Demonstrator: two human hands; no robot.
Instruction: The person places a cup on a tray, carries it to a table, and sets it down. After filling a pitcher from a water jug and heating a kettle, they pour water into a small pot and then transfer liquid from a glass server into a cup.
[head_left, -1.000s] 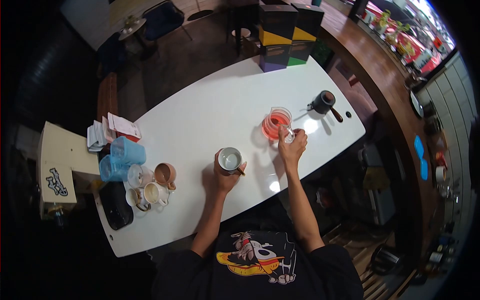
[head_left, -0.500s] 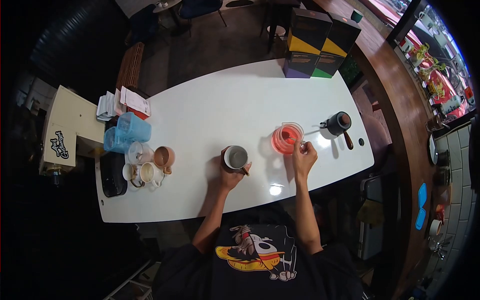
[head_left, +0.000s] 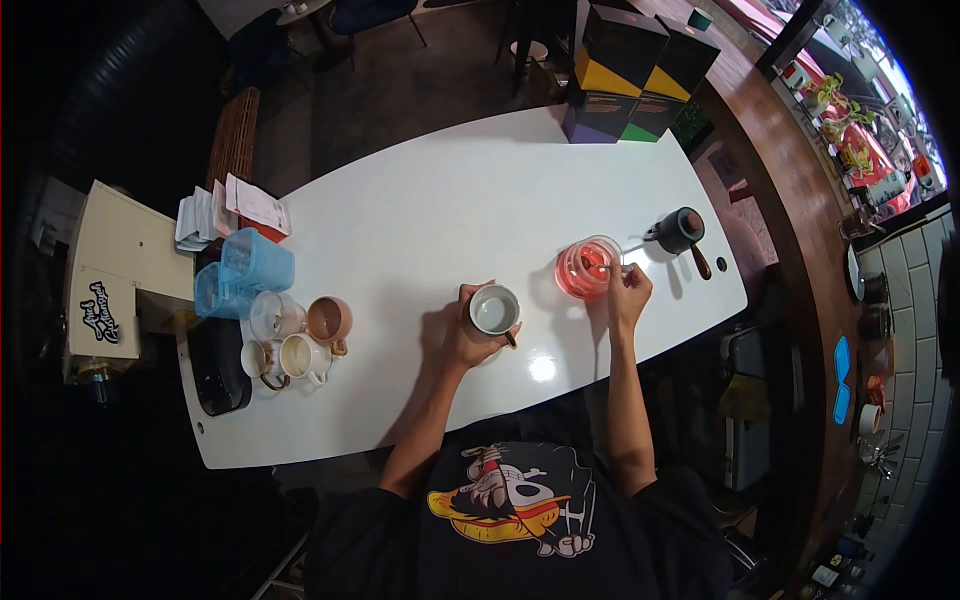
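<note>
A grey cup (head_left: 494, 311) with a dark handle is held by my left hand (head_left: 472, 335), whose fingers wrap round its left side; the inside looks pale. To the right, a clear glass pitcher (head_left: 588, 268) of red liquid stands on the white table (head_left: 420, 200). My right hand (head_left: 629, 296) is closed at the pitcher's right side, pinching a thin spoon whose end reaches into the red liquid. Right of the pitcher is a black pot (head_left: 680, 230) with a wooden handle.
At the left stand a brown cup (head_left: 329, 319), a cream cup (head_left: 303, 358), blue plastic containers (head_left: 258, 259) and a black tray (head_left: 219, 365). Papers (head_left: 257, 205) lie behind them. Black boxes (head_left: 622, 45) are stacked at the back right.
My left hand and the grey cup have moved right and appear higher off the table. My right hand has shifted slightly right and up, still at the pitcher. The camera view has shifted slightly.
</note>
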